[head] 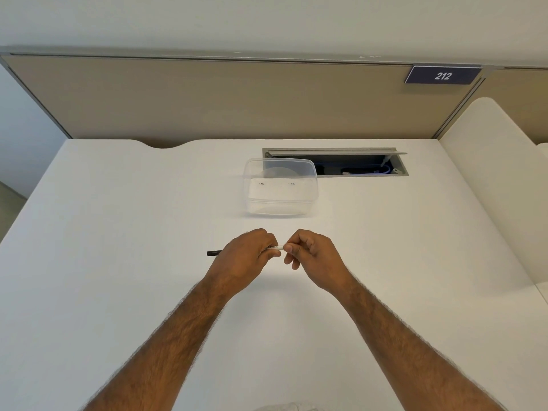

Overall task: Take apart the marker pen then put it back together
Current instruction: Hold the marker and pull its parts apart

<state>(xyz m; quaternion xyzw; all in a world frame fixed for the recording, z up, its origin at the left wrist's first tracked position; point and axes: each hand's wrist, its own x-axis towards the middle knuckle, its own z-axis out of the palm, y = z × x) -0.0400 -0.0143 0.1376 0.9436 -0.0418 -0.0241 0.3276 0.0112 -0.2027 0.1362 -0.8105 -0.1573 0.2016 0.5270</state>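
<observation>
1. Bare forearms are seen reaching forward from the near edge, and the marker pen (pixel 274 248) is held level between both hands, just above the white desk (pixel 118 218).
2. Its barrel is clenched in the left hand (pixel 246 256), with the black end left protruding leftward.
3. Its white end is pinched by the right hand (pixel 311 253).
4. Whether pulling apart or rejoining is under way cannot be told; a straight axial pull or push is judged necessary.
5. Further back, a clear plastic container (pixel 280 186) is left untouched.

Bright, even overhead light; soft faint shadows lie under the hands and beneath the clear box (pixel 280 186) at 12 o'clock. Wide-angle bending curves the desk (pixel 118 203) edges. Slightly soft focus throughout.
</observation>
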